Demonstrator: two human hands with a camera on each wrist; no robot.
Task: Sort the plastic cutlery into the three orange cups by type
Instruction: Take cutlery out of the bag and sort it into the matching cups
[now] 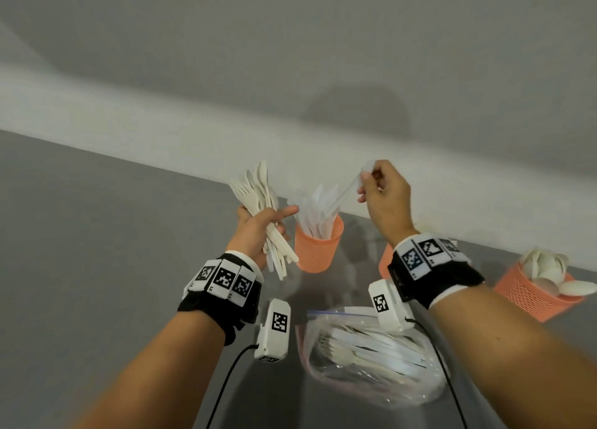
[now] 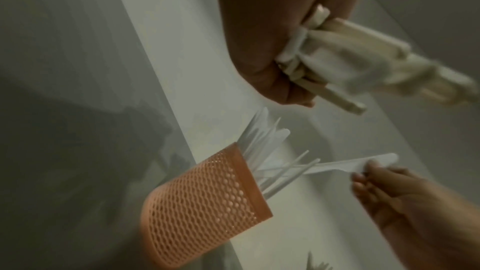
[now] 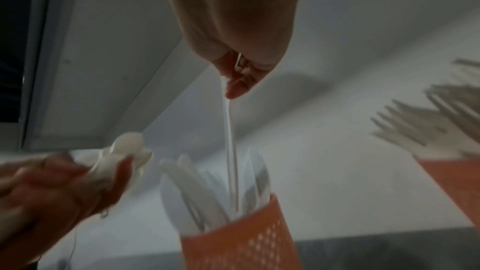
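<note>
The grey table [image 1: 97, 267] carries three orange mesh cups, centre [image 1: 318, 251], behind the wrist [image 1: 385, 260] and far right [image 1: 529, 296], plus a clear zip bag [image 1: 371, 364] of cutlery at lower centre.

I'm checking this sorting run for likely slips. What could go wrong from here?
1. The right hand only pinches the white knife by its end; it may slip or snag on the crowded knives in the left cup.
2. The left hand grips a loose bundle of cutlery; pieces could slide out.
3. The right cup looks overfull; a spoon hangs over its rim.
</note>
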